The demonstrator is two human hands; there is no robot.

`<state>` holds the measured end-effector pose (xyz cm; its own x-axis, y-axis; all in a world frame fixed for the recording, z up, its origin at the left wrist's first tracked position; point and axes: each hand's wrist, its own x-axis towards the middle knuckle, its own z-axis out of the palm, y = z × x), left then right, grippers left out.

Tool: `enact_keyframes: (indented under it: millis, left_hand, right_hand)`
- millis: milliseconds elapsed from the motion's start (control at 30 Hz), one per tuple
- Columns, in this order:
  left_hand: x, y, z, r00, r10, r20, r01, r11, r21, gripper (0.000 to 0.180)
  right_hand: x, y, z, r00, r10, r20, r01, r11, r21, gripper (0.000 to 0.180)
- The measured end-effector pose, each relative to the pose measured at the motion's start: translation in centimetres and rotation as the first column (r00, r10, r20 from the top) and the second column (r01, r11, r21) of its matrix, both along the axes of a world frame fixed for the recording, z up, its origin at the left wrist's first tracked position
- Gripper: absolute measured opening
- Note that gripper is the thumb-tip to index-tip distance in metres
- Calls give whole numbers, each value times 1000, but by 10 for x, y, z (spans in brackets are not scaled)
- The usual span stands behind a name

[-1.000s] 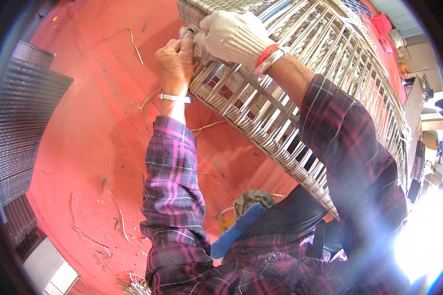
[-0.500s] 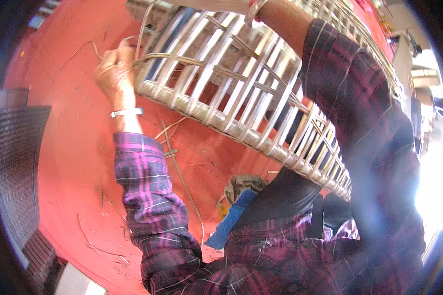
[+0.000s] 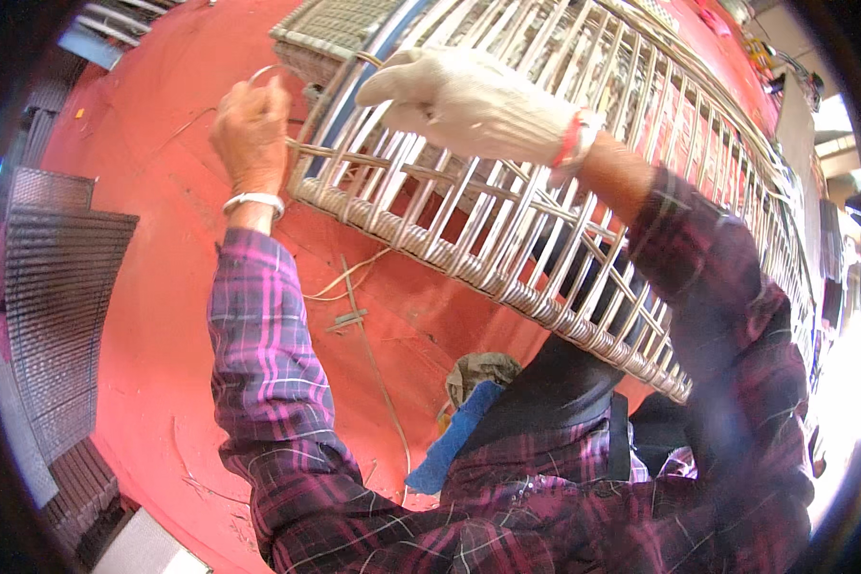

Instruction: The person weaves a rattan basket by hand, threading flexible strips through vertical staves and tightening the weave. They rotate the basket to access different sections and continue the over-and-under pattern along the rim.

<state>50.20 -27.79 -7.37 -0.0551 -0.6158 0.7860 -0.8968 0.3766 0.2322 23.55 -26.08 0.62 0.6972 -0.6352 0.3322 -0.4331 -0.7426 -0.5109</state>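
Observation:
A woven cane frame (image 3: 469,273) of many pale slats, its thick rim wrapped in strands, slants across the upper middle over my lap. Beside its left end my bare left hand (image 3: 251,129) is closed on a thin cane strand (image 3: 301,146). That strand runs from my fingers into the slats, and a small loop shows above the knuckles. My right hand (image 3: 469,100), in a white knitted glove, lies over the top of the frame near that same end. Its fingers are curled together. Whatever they grip is hidden beneath the glove.
The red floor (image 3: 163,325) carries loose cane scraps and a long thin strand (image 3: 383,392). Dark woven panels (image 3: 67,306) stand at the left. A blue cloth (image 3: 454,440) lies beside my leg. Bright light comes in from the right.
My right hand has come down and into fuller view over the slats. The frame and my left hand now appear slightly lower and farther right; the left hand stays closed.

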Motion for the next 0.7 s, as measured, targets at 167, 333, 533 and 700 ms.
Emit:
enact_keyframes:
  millis: [167,333,533,700]
  left_hand:
    - [-3,-21,15,999,38,-20,-37,998,41,33]
    - [-5,-29,14,997,-34,-66,33,999,-20,29]
    - [-8,-18,25,800,-233,-552,269,963,-17,21]
    - [5,4,9,7,-87,-996,199,976,-84,16]
  right_hand:
    - [74,-14,-26,995,-77,60,98,844,-528,19]
    - [105,-15,-35,928,-314,-199,196,868,-457,16]
    - [115,-11,-33,897,-441,-17,406,840,-359,15]
    - [115,-14,-25,903,-429,12,423,887,-184,18]
